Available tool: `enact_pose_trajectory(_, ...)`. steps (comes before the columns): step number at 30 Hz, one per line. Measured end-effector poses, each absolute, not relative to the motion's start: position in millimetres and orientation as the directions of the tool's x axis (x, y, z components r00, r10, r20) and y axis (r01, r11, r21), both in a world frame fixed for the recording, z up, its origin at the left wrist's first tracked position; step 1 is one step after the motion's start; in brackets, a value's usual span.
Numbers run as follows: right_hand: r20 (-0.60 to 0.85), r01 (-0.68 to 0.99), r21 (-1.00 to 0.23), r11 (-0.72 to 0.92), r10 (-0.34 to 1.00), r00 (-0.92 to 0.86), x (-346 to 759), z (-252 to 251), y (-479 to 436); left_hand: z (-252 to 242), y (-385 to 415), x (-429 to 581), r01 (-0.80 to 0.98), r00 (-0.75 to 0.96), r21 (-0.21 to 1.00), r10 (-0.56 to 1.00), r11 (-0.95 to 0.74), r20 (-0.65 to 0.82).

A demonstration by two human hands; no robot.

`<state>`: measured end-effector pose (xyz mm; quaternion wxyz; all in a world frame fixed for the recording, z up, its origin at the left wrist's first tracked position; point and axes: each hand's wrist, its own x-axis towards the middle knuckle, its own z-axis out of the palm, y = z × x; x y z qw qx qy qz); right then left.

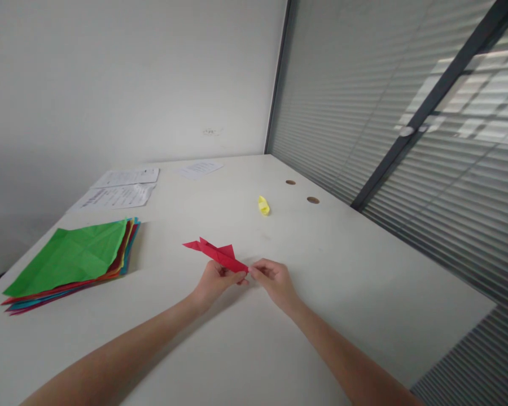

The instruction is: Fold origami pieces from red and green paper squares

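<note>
A folded red paper piece [216, 253] lies low over the white table [364, 270], pointing away to the left. My left hand [215, 279] pinches its near end from the left, fingers closed on the paper. My right hand [273, 278] meets it from the right, fingertips pinched on the same near tip. Both forearms reach in from the bottom of the view.
A stack of coloured paper sheets [74, 259] with a green one on top lies at the left. Printed white sheets [118, 194] sit further back. A small yellow folded paper [263, 206] and two round holes [312, 200] are beyond the hands. A blinded glass wall runs along the right.
</note>
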<state>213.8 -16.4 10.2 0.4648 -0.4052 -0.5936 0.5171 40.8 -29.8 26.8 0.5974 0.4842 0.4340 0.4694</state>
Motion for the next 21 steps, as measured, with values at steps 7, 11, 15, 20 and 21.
enact_pose_trajectory(7,0.034,-0.092,-0.996,0.013,0.972,-0.232,212.4,12.9,-15.5,26.2,-29.8,41.1,-0.144,0.197,0.986,0.979,0.089,-0.060)
enact_pose_trajectory(11,0.033,-0.135,-0.991,0.000,0.968,-0.248,210.8,16.3,-16.5,28.5,-30.7,42.4,-0.162,0.183,0.982,0.981,0.093,-0.063)
enact_pose_trajectory(15,0.041,-0.131,-0.991,0.010,0.971,-0.234,209.6,16.7,-16.7,28.1,-31.2,42.5,-0.141,0.175,0.987,0.983,0.074,-0.049)
enact_pose_trajectory(20,0.038,-0.121,-0.993,0.014,0.979,-0.201,209.0,16.7,-17.1,25.7,-30.6,41.0,-0.170,0.185,0.982,0.982,0.079,-0.047)
enact_pose_trajectory(21,0.042,-0.117,-0.993,0.018,0.979,-0.199,209.0,17.1,-17.2,25.6,-30.6,40.8,-0.189,0.186,0.979,0.981,0.083,-0.047)
